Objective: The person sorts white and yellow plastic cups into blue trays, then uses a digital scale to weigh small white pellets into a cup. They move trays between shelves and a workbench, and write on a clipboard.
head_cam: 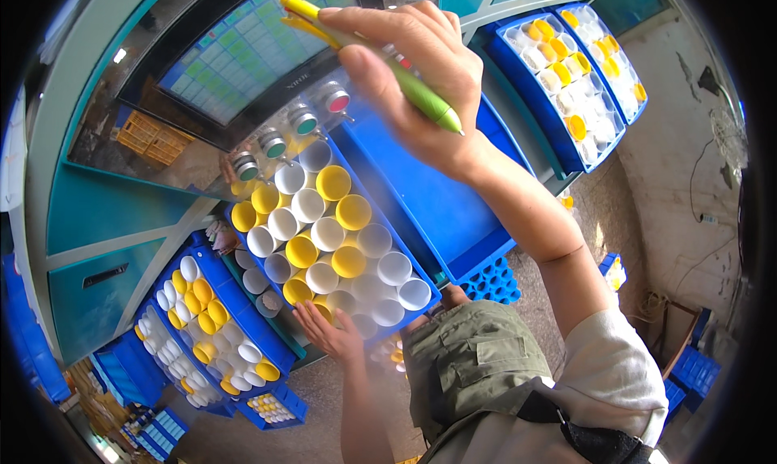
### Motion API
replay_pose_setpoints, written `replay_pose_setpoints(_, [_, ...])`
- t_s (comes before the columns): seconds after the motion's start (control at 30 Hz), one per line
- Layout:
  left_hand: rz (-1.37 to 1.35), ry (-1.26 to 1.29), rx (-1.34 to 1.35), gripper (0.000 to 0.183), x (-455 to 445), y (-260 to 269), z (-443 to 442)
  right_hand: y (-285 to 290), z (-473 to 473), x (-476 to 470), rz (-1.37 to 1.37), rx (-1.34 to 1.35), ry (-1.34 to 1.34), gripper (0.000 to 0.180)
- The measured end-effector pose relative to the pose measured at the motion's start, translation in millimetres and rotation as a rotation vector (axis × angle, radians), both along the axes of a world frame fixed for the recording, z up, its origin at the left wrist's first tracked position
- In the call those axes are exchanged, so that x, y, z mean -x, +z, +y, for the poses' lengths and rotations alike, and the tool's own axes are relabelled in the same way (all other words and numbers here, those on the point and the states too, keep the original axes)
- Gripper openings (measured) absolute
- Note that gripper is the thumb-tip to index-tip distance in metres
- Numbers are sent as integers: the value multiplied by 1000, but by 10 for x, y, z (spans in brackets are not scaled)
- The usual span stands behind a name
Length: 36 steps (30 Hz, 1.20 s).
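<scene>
My right hand (419, 69) is raised and grips a green and yellow pen (425, 96) between thumb and fingers. The pen's yellow end points toward the touchscreen (249, 51) of a machine panel, while its writing tip faces back toward me. Whether the pen touches the screen cannot be told. Below the panel is a blue plastic crate (388, 218) holding several rows of upright yellow tubes (333, 183) and white tubes (328, 233). Fingers apart, my left hand (332, 336) lies at the crate's near left edge, against a yellow tube, holding nothing.
Push buttons (303, 124) jut out under the screen. Alongside stands another blue crate (449, 191). More tube-filled blue crates are at the right (561, 81) and the lower left (212, 318). A perforated blue plastic piece (495, 282) shows beyond my leg.
</scene>
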<state>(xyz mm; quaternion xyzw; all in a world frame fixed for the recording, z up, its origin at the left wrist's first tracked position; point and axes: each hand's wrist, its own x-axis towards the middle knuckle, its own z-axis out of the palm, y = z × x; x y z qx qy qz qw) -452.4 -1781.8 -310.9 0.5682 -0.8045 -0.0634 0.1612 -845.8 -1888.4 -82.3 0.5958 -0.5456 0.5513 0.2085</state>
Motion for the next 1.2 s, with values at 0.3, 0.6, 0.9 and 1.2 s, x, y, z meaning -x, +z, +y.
replay_pose_setpoints(0.3, [-9, -11, -31, 62, 2, 65, 7, 82, -106, -83, 94, 12, -19, 26])
replay_pose_setpoints(0.6, [6, -13, -25, 63, -9, 50, 10, 113, -201, -107, 100, 6, -67, 25])
replay_pose_setpoints(0.9, [25, -15, -16, 63, -8, 37, 6, 32, -59, -108, -49, -29, 47, 20])
replay_pose_setpoints(1.2, [5, -8, -12, 61, -12, 21, 3, -399, 211, -215, -170, -261, 79, 15])
